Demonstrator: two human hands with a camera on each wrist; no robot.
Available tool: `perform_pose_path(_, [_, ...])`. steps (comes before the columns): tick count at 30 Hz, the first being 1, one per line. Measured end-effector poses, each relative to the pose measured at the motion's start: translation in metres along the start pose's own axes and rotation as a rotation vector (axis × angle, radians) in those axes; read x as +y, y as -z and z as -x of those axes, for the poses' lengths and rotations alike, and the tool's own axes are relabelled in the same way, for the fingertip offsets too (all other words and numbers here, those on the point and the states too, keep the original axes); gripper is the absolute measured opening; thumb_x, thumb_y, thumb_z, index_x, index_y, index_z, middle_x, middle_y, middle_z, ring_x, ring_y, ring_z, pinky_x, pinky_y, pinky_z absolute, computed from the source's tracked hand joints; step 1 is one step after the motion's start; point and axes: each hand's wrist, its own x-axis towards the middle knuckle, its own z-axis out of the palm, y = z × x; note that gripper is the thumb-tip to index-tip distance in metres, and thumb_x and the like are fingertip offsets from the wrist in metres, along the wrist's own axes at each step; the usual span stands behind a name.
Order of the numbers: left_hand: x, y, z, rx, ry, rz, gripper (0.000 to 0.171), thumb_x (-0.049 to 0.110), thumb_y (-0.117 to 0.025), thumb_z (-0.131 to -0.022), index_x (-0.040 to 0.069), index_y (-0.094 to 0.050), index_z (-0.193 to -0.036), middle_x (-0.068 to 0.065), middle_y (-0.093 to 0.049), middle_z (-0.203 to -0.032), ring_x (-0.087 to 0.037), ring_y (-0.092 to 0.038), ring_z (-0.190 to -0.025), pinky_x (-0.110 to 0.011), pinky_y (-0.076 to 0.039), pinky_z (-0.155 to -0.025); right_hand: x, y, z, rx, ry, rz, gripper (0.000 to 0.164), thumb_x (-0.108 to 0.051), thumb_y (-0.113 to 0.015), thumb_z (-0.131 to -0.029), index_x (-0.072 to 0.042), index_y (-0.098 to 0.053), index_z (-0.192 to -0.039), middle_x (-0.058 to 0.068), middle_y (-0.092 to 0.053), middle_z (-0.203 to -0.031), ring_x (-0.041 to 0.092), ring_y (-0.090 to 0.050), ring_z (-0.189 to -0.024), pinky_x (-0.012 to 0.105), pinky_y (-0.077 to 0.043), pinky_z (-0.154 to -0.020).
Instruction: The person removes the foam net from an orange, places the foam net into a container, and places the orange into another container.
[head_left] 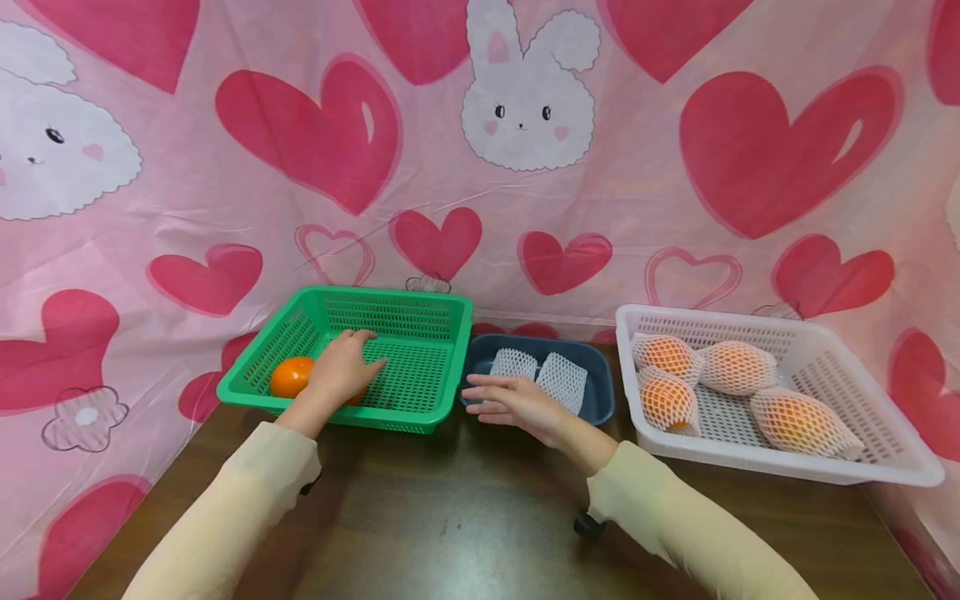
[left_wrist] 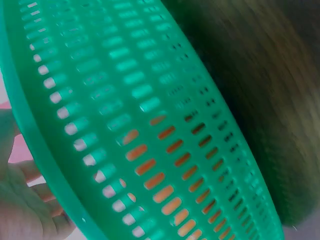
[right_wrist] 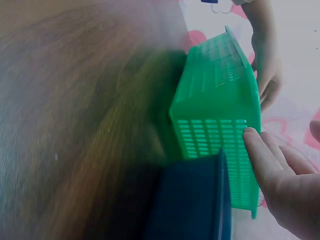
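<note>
My left hand (head_left: 345, 364) reaches over the near side of the green basket (head_left: 420, 415), thumb and fingers spread apart. Beneath it lies an orange (head_left: 356, 400), mostly hidden by the hand, and another orange (head_left: 291, 377) sits at the basket's left. In the left wrist view, orange skin shows through the slots of the basket wall (left_wrist: 120, 65). My right hand (head_left: 517, 406) hovers above the front left of the dark blue tray (head_left: 600, 379), fingers extended and holding nothing. Two white foam net sleeves (head_left: 513, 364) (head_left: 562, 382) lie in that tray.
On the right stands a white basket (head_left: 750, 468) holding several oranges in foam nets (head_left: 738, 367). All three containers stand along the back of the brown wooden table (head_left: 450, 533). Behind them hangs a pink cloth (head_left: 435, 183) printed with hearts and rabbits.
</note>
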Motion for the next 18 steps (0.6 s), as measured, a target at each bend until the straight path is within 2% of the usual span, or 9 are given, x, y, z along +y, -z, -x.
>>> perform_pose_path(6, [0.017, -0.004, 0.001, 0.036, -0.047, 0.091, 0.047, 0.024, -0.067, -0.1, 0.0, -0.058, -0.14, -0.025, -0.058, -0.133, -0.041, -0.059, -0.114, -0.056, -0.051, -0.092, -0.008, 0.011, 0.015, 0.02, 0.042, 0.095, 0.054, -0.021, -0.055, -0.107, 0.005, -0.042, -0.152, 0.028, -0.052, -0.145, 0.04, -0.057, -0.129, 0.042, -0.047, -0.104])
perform_pose_path(11, [0.034, -0.008, 0.004, 0.065, -0.095, 0.15, 0.041, 0.022, -0.068, -0.099, 0.004, -0.063, -0.136, -0.019, -0.061, -0.128, -0.035, -0.062, -0.105, -0.049, -0.055, -0.084, -0.013, 0.022, 0.031, 0.047, 0.073, 0.149, 0.056, -0.022, -0.058, -0.106, 0.006, -0.042, -0.152, 0.029, -0.052, -0.146, 0.041, -0.055, -0.131, 0.051, -0.042, -0.107])
perform_pose_path(18, [0.054, -0.014, 0.009, 0.093, -0.181, 0.209, 0.036, 0.019, -0.069, -0.098, 0.007, -0.067, -0.132, -0.016, -0.064, -0.124, -0.033, -0.064, -0.102, -0.047, -0.057, -0.083, -0.024, 0.042, 0.049, 0.116, 0.124, 0.309, 0.054, -0.018, -0.06, -0.105, 0.004, -0.044, -0.151, 0.026, -0.057, -0.141, 0.04, -0.057, -0.128, 0.058, -0.042, -0.104])
